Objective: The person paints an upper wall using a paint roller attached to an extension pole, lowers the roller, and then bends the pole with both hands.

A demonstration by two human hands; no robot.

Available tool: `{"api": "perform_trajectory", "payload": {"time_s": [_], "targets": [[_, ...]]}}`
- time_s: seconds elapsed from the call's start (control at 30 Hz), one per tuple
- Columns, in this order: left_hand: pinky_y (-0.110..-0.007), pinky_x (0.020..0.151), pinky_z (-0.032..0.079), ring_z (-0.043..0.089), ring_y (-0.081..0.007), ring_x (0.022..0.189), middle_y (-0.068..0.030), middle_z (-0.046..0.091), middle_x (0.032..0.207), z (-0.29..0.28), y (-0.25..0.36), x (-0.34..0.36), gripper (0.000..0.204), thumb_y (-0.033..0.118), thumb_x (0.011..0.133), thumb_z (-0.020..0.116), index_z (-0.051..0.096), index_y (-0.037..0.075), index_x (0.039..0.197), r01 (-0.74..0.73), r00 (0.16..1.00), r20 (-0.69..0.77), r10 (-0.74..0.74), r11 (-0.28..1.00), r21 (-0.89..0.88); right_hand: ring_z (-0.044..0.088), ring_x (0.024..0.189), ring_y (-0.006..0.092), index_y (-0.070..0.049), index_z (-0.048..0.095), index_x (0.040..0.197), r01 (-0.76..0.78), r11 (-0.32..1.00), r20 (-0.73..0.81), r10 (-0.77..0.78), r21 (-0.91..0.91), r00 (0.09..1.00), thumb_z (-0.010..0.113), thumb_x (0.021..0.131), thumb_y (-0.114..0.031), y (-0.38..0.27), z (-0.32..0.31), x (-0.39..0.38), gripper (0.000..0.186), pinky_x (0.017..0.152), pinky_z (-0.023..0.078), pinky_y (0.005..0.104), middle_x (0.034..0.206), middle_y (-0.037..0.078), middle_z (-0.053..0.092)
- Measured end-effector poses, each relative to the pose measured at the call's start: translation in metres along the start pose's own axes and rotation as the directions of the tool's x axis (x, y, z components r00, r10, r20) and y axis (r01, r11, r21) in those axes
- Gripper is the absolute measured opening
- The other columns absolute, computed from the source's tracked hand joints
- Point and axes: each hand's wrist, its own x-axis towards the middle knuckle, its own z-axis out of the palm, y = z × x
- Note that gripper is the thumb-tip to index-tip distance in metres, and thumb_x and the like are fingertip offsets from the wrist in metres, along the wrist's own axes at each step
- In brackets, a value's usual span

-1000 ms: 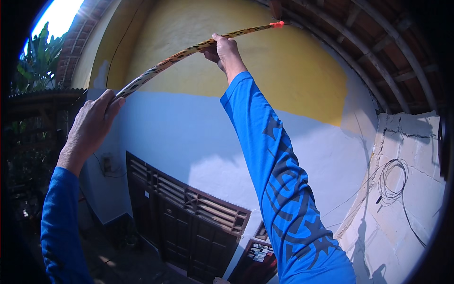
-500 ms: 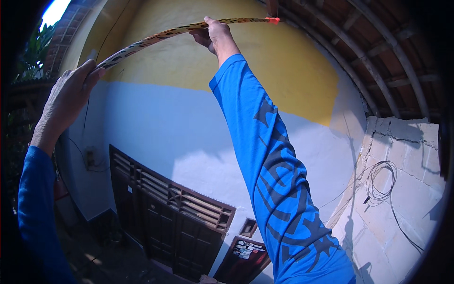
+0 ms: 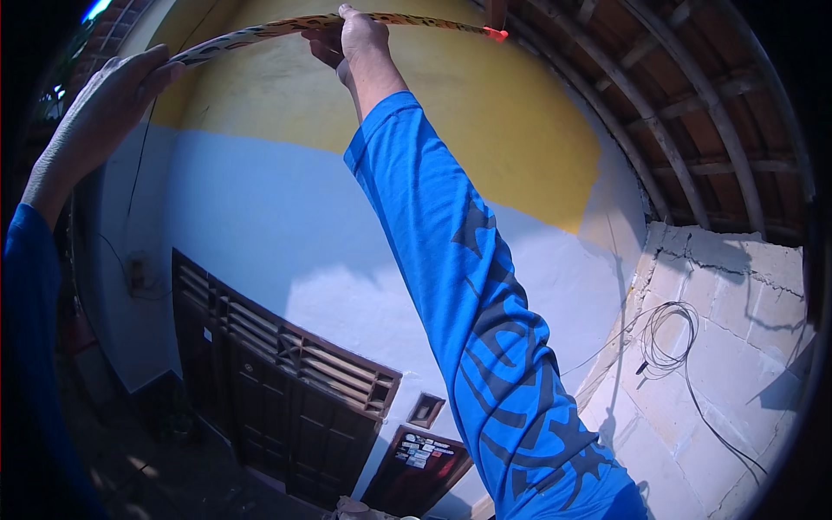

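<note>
Pole (image 3: 260, 31) w/ red tip (image 3: 496, 35), L hand (image 3: 104, 102) gripping, R hand (image 3: 366, 42) gripping nearer tip, yellow/white wall (image 3: 260, 199) bhnd

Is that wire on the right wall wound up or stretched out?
Mostly wound up: the wire makes round loops against the pale wall, while one length trails down to the right.

The pole (image 3: 260, 29) runs before the wall (image 3: 260, 191), above the doors (image 3: 260, 425).
</note>
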Motion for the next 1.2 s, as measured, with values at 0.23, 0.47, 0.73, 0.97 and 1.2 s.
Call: {"api": "perform_trajectory", "payload": {"time_s": [0.23, 0.47, 0.73, 0.97, 1.2], "targets": [[-0.042, 0.072, 0.046, 0.06, -0.0267, 0.074, -0.0146, 0.061, 0.08, -0.019, -0.008, 0.014, 0.043, 0.044, 0.104, 0.049, 0.063, 0.003, 0.111, 0.02, 0.998, 0.06, -0.024, 0.997, 0.074, 0.072, 0.069, 0.0306, -0.002, 0.059, 0.109, -0.017, 0.995, 0.012, 0.016, 0.095, 1.0, 0.063, 0.097, -0.027, 0.007, 0.004, 0.033, 0.028, 0.052, 0.056, 0.0357, 0.086, 0.019, 0.072], [-0.043, 0.075, 0.046, 0.059, -0.028, 0.077, -0.0149, 0.06, 0.082, -0.035, -0.024, 0.014, 0.042, 0.043, 0.104, 0.049, 0.062, 0.004, 0.104, 0.005, 0.995, 0.099, -0.012, 0.998, 0.067, 0.07, 0.066, 0.0289, -0.003, 0.06, 0.105, 0.013, 0.99, -0.012, -0.012, 0.14, 1.0, 0.065, 0.095, -0.022, 0.008, 0.019, 0.04, 0.022, 0.05, 0.055, 0.0352, 0.084, 0.017, 0.07], [-0.043, 0.068, 0.045, 0.061, -0.0297, 0.071, -0.016, 0.061, 0.081, -0.038, -0.035, -0.002, 0.039, 0.039, 0.103, 0.052, 0.062, 0.003, 0.113, 0.03, 0.999, 0.026, -0.035, 0.984, 0.174, 0.07, 0.064, 0.0281, -0.004, 0.061, 0.102, 0.024, 0.997, -0.034, -0.021, 0.069, 0.999, 0.067, 0.093, -0.022, 0.001, 0.015, 0.049, 0.021, 0.05, 0.056, 0.035, 0.081, 0.016, 0.07], [-0.044, 0.075, 0.049, 0.067, -0.0333, 0.083, -0.019, 0.065, 0.087, -0.042, -0.021, 0.003, 0.042, 0.041, 0.104, 0.049, 0.062, 0.004, 0.118, 0.069, 0.991, 0.098, -0.092, 0.973, 0.222, 0.071, 0.064, 0.0278, -0.002, 0.062, 0.103, 0.05, 0.998, -0.011, -0.05, 0.033, 0.999, 0.066, 0.094, -0.023, 0.001, 0.012, 0.052, 0.023, 0.051, 0.057, 0.036, 0.082, 0.017, 0.072], [-0.047, 0.073, 0.046, 0.062, -0.0316, 0.078, -0.0141, 0.061, 0.082, -0.034, -0.021, 0.006, 0.043, 0.046, 0.105, 0.046, 0.06, 0.005, 0.099, 0.038, 0.999, 0.015, -0.042, 0.977, 0.211, 0.071, 0.065, 0.0278, -0.002, 0.062, 0.103, 0.054, 0.998, -0.014, -0.054, 0.017, 0.998, 0.066, 0.094, -0.023, -0.001, 0.006, 0.057, 0.024, 0.051, 0.057, 0.0359, 0.082, 0.017, 0.072]]}}
